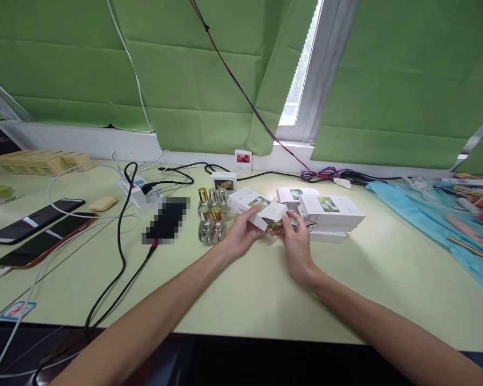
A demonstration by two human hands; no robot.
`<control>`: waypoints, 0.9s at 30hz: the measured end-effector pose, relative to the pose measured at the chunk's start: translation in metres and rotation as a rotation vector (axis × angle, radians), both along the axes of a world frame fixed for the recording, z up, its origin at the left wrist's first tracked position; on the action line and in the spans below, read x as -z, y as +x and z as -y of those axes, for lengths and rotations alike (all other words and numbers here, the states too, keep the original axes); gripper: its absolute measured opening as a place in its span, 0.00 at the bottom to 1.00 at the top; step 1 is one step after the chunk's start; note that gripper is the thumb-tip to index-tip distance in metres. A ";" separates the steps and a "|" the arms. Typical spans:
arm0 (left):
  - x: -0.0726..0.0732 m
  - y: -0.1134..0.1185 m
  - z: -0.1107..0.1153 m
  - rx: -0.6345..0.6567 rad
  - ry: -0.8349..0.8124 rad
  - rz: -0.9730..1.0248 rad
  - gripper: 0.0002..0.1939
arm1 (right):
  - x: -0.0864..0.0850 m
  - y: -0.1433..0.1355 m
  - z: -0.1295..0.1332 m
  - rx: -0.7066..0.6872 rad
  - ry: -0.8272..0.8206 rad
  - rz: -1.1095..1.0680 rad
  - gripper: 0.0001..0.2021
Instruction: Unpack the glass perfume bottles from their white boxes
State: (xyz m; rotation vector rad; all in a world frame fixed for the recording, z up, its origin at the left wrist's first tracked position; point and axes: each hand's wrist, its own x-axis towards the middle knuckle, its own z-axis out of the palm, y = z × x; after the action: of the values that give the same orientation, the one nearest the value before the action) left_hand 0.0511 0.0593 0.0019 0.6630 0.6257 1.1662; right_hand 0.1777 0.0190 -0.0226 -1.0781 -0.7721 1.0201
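Pale yellow cartons [44,162] lay in a row at the far left, towards the back of a light table [233,300]. Nearer the front edge, two dark phones [34,221] lay side by side at a slant, with a cream case [103,203] just beyond them. Next came a white power strip [131,192] with a black plug in it, then a dark device, its outline pixelated [167,221], with a black cable [122,241] running near it. Left of the middle stood a cluster of glass bottles [212,225] with gold and silver caps; a white box with a brown picture [224,181] stood just behind them.

At the centre, the held box [246,199], white with a green-and-white flower picture, was tilted above the table. The left hand [243,234] was clamped on it, thumb on top and fingers underneath. The right hand [298,241] pinched its right end between thumb and fingers; the fingers hid the exact edge. Just beyond the right hand sat a pile of similar white boxes [330,212]. At the far right, a blue sheet [421,225] lay under a jumble of small items.
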 end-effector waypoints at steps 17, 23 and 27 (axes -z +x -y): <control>-0.011 -0.004 -0.002 -0.082 -0.079 0.026 0.29 | -0.005 -0.001 0.007 0.075 0.074 0.038 0.23; -0.011 -0.006 -0.002 -0.075 -0.084 0.001 0.36 | -0.009 0.001 0.008 0.145 0.100 0.099 0.21; -0.011 -0.005 -0.003 -0.110 -0.098 0.001 0.32 | -0.009 0.002 0.008 0.167 0.102 0.139 0.21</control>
State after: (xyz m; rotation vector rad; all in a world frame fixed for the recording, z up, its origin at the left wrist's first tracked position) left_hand 0.0459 0.0623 0.0125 0.5501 0.7209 1.2300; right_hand 0.1792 0.0110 -0.0140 -1.1134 -0.8224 0.7632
